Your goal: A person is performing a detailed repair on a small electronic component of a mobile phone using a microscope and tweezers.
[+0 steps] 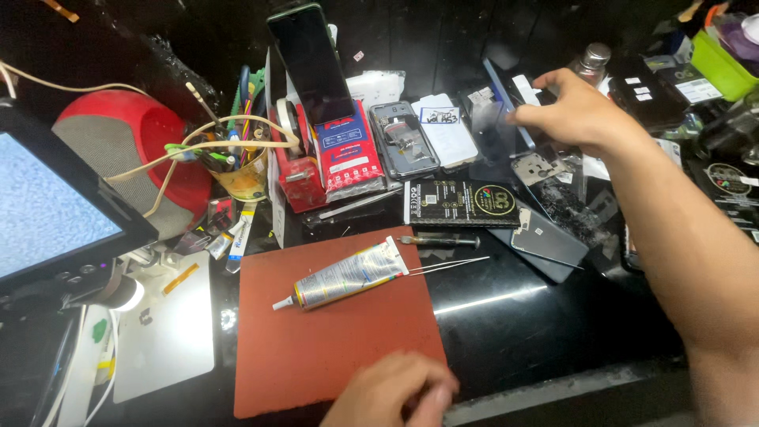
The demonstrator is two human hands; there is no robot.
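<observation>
While the left hand [393, 391] rests loosely curled and empty on the red mat [332, 348], the right hand [571, 111] reaches half-open over a thin clear film [492, 130] (light, floppy, smudge-prone, I'd judge); best pinched by edges.

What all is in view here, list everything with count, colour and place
work mat: 1, reddish brown, centre front of the black table
glue tube: 1, silver with white nozzle, lying on the mat
tweezers: 1, metal, right of the tube
black box: 1, behind the tweezers
upright phone: 1, dark screen, centre back
red packet: 1, under that phone
cup of tools: 1, yellowish, left of the packet
red dome: 1, far left
screen: 1, lit, left edge
green tub: 1, top right
left hand: on the mat's front edge
right hand: over phone parts, right back
</observation>
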